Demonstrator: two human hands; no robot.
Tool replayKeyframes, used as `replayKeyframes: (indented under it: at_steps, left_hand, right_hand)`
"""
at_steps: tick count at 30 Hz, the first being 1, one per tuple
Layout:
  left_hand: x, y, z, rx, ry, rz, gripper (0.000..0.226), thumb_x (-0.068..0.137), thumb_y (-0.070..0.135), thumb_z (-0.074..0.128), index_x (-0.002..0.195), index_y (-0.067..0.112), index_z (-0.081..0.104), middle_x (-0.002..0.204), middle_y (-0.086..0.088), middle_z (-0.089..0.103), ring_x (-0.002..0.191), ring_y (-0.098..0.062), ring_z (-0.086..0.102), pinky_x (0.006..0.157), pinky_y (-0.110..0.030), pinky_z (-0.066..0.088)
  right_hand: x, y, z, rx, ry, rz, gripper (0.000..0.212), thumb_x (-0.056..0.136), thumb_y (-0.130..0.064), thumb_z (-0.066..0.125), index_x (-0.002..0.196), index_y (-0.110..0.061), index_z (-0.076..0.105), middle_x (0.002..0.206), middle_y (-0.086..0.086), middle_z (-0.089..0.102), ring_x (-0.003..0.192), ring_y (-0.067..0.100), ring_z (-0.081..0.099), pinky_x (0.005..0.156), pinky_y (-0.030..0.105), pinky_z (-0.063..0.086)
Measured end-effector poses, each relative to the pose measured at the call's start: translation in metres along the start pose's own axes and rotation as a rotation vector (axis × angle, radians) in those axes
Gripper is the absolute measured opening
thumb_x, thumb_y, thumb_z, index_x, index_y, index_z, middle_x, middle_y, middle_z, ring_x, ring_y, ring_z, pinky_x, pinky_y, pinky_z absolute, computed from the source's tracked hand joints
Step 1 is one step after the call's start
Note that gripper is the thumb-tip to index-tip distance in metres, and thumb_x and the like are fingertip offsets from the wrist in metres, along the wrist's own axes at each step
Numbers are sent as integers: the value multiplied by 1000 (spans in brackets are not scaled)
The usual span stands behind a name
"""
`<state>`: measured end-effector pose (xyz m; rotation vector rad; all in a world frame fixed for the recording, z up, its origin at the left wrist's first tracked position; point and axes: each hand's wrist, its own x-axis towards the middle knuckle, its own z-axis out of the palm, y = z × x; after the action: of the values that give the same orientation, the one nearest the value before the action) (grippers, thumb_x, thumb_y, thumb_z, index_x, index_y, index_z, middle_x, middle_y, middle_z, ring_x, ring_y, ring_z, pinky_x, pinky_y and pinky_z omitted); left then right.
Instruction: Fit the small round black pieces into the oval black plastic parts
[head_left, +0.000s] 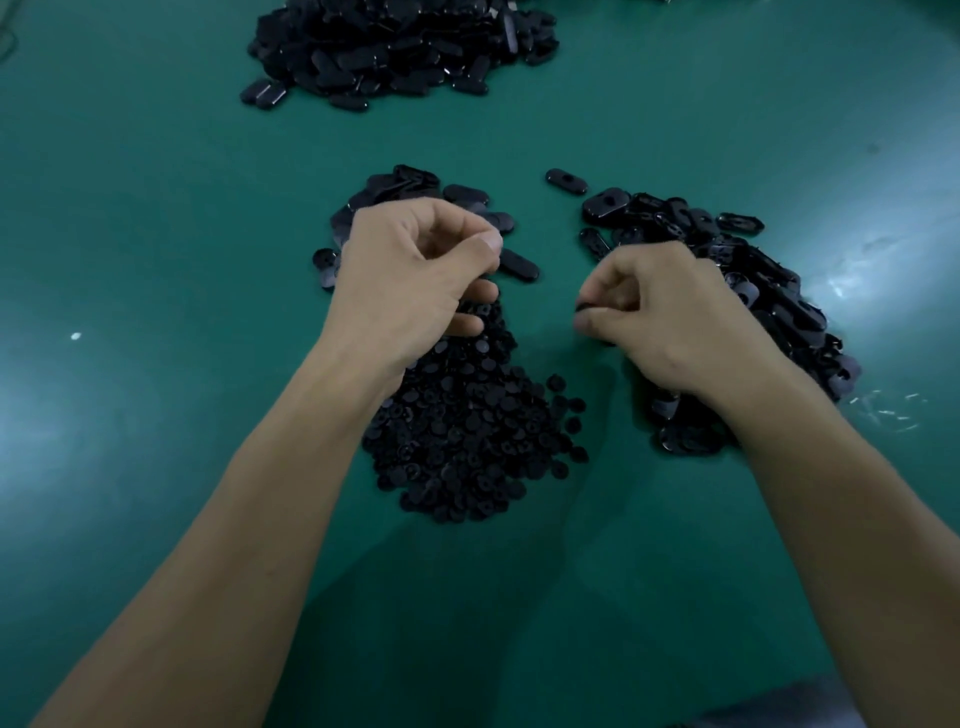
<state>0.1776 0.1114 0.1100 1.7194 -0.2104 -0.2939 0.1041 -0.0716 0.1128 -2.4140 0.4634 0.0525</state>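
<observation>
A heap of small round black pieces (467, 431) lies on the green table in front of me. My left hand (410, 275) hovers over its far end with fingers curled; whether it holds a piece is hidden. To the right spreads a pile of oval black plastic parts (753, 270). My right hand (670, 317) rests at that pile's near-left edge and pinches a black oval part (589, 309) between thumb and fingers. More oval parts (410, 187) lie just beyond my left hand.
A large mound of oval black parts (400, 47) sits at the far edge of the green table (156, 208). One loose oval part (566, 181) lies between the two nearer piles. Small white specks (888, 408) mark the table at right.
</observation>
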Motion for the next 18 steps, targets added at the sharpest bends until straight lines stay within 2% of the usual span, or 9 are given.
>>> replayKeyframes:
  at_steps: [3,6,8,10,13,14,18]
  left_hand:
    - [0,-3,2,46,-103,-28,7,93,18,73,87,17,76,87,-8,76,69,-11,72,55,-24,57]
    - [-1,-4,4,70,-214,-42,5,92,20,74,88,18,77,81,-1,77,72,-12,73,58,-24,59]
    - [-1,-5,4,57,-235,-27,5,92,18,74,89,16,77,79,-1,77,70,-11,73,58,-23,58]
    - [-1,-5,4,34,-222,-12,5,93,15,74,89,13,76,77,-4,77,67,-11,72,58,-22,58]
    - [-1,-3,3,3,-176,14,9,93,12,73,85,14,74,71,-3,75,64,-12,71,59,-22,58]
    - [-1,-2,3,-17,-160,17,10,93,11,72,84,14,72,69,-2,74,63,-12,71,59,-22,58]
    - [0,0,3,-60,-141,4,11,96,6,67,86,12,69,68,1,72,61,-10,69,57,-21,56]
  right_hand:
    - [-2,-11,-1,260,-18,-156,15,89,-19,77,86,-33,74,86,-9,75,83,3,70,79,23,54]
    - [-4,-18,-1,421,-53,-268,33,92,-1,69,89,-34,75,83,-15,77,80,-5,69,70,10,50]
    - [-4,-20,-1,443,-72,-287,38,92,4,67,92,-33,74,88,-11,78,82,-3,70,69,8,49]
    - [-4,-18,1,455,-31,-267,33,90,-1,72,97,-33,73,92,-4,77,85,5,73,73,14,53]
    - [-2,-13,2,489,43,-207,27,87,-10,79,102,-31,71,94,-3,75,87,11,73,84,28,60]
    - [-2,-12,3,483,42,-195,25,87,-13,79,102,-31,71,92,-3,75,87,10,73,84,29,60]
    - [-1,-10,6,495,-29,-179,13,91,-15,74,98,-25,71,78,0,77,73,9,73,63,21,52]
